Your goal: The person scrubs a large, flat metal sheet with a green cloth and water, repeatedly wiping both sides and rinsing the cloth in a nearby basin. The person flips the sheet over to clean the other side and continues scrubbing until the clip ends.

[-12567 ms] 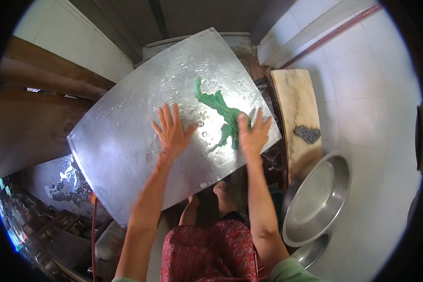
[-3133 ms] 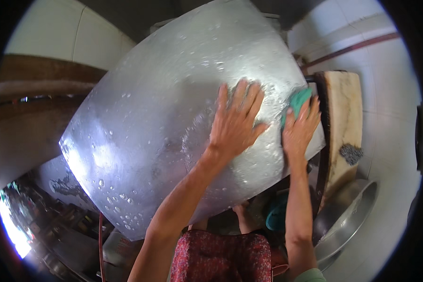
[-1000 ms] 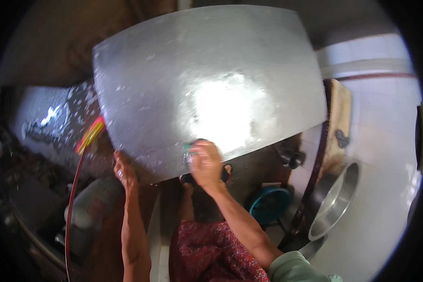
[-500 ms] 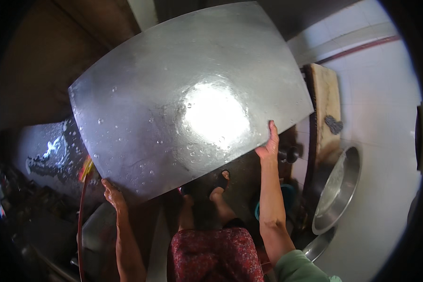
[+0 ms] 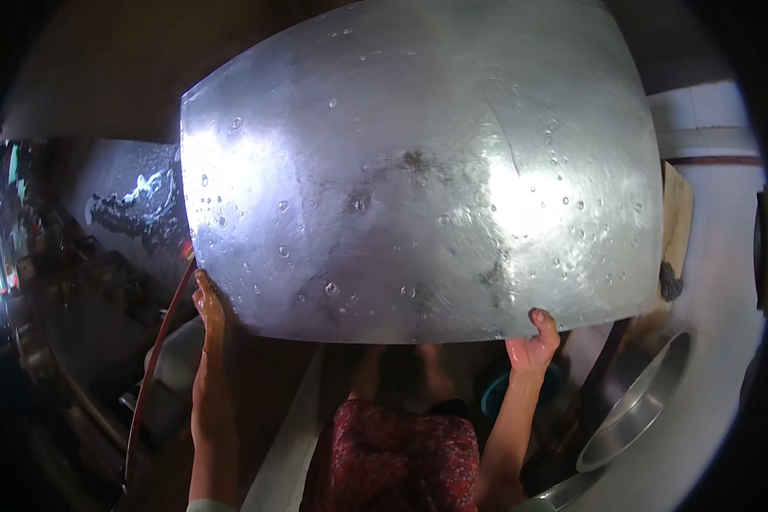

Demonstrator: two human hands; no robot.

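A large, wet metal sheet (image 5: 392,247) spans most of the view, held up in front of me. Its silvery face carries water drops, a few dark smudges and two bright glare patches. My left hand (image 5: 209,305) is closed on the sheet's near left corner, with some fingers hidden. Toward the near right, my right hand (image 5: 533,343) grips the lower edge, thumb over the face and the other fingers out of sight behind. The far edge partly runs out of the picture.
Left of the sheet, a red hose (image 5: 158,341) hangs beside a wet, shiny surface (image 5: 136,183). On the right are a wooden board (image 5: 676,218), a dark scrubber (image 5: 671,283) and a steel basin (image 5: 644,405). A teal tub (image 5: 491,398) stands below, near my legs.
The sheet has turned clockwise so its near edge is about level, and it looks larger and farther right. My right hand has moved right and nearer to me; both hands keep hold.
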